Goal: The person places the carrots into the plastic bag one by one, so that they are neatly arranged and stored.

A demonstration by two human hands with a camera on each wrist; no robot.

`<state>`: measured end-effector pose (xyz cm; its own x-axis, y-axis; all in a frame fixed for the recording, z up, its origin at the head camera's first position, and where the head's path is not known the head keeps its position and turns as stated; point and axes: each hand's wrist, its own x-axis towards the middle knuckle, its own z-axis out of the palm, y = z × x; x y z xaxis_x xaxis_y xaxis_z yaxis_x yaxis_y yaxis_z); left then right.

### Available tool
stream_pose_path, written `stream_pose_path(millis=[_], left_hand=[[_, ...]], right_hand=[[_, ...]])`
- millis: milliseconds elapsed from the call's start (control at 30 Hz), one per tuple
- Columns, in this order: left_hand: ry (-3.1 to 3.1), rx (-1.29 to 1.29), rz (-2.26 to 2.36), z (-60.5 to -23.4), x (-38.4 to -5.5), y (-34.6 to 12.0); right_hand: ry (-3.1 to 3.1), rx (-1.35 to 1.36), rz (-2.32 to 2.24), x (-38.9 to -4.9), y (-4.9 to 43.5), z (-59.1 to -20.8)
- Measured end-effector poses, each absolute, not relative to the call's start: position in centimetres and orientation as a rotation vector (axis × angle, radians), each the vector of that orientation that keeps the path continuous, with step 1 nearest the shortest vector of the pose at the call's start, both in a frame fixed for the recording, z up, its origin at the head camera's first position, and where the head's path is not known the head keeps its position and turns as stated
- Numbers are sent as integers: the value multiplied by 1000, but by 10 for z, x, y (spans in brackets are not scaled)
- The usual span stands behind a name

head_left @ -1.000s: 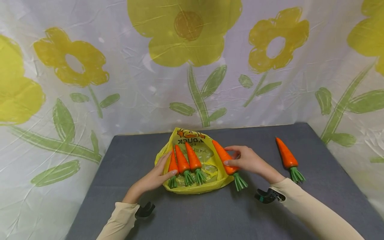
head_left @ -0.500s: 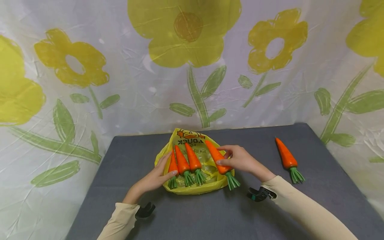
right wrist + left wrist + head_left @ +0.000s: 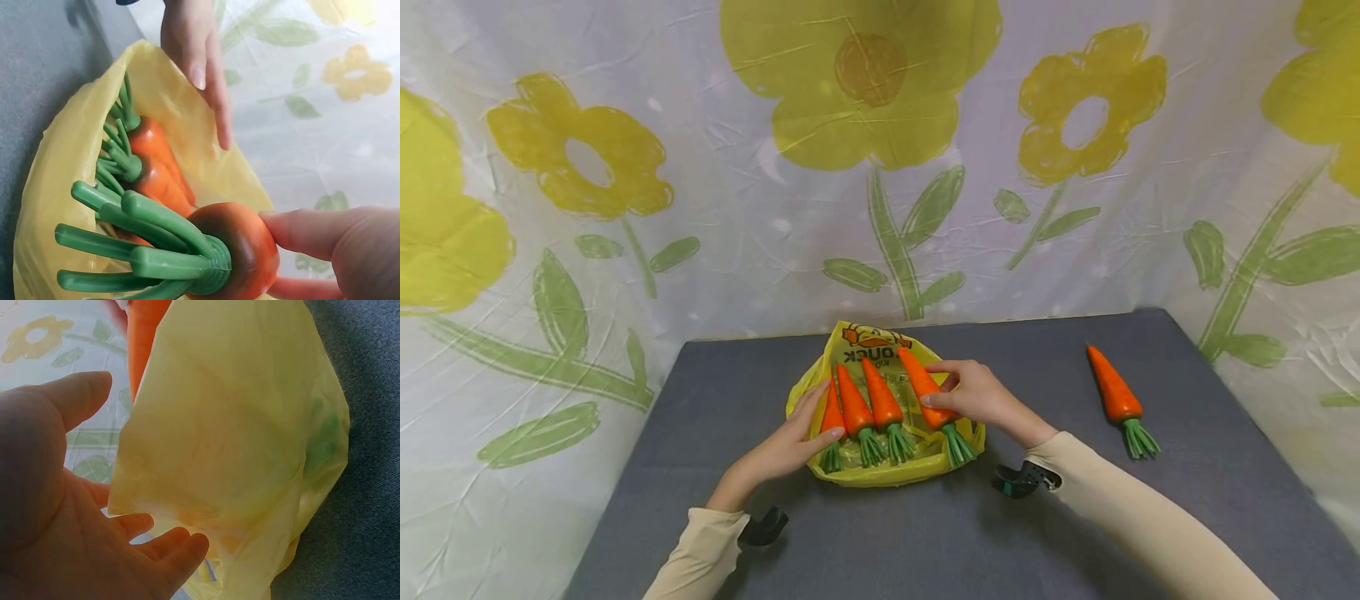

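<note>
My right hand [image 3: 981, 396] pinches an orange carrot [image 3: 917, 379] with a green top between thumb and fingers. The carrot hangs over the right part of a yellow plastic bag [image 3: 887, 478], its tip pointing away and its stalks toward the near rim. Three more carrots [image 3: 853, 402] lie side by side in the bag, stalks nearest me. At the bag's left rim, my left hand [image 3: 786, 443] rests with loosely extended fingers, thumb inside the opening. From the left wrist, the fingertips [image 3: 190, 547] touch the outside of the bag wall, and the thumb stands off it.
A single carrot [image 3: 1117, 396] lies on the dark grey table [image 3: 880, 550] to the right of the bag. A flower-printed curtain [image 3: 760, 242] hangs behind the table and along both sides. Each wrist wears a black strap [image 3: 763, 528].
My right hand has moved left with the carrot, from the bag's right rim to over its opening, closer to the other carrots. The left hand stays at the left rim.
</note>
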<state>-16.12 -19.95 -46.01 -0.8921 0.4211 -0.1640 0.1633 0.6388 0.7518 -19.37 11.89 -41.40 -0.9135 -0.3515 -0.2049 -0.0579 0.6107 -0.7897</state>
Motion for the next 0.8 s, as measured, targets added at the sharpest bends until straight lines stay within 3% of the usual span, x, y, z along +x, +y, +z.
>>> stream_pose_path(millis=[800], left_hand=[[2521,479,1125,-463,-162,-200]], right_hand=[[2583,-293,-1153,-221,83,-428]])
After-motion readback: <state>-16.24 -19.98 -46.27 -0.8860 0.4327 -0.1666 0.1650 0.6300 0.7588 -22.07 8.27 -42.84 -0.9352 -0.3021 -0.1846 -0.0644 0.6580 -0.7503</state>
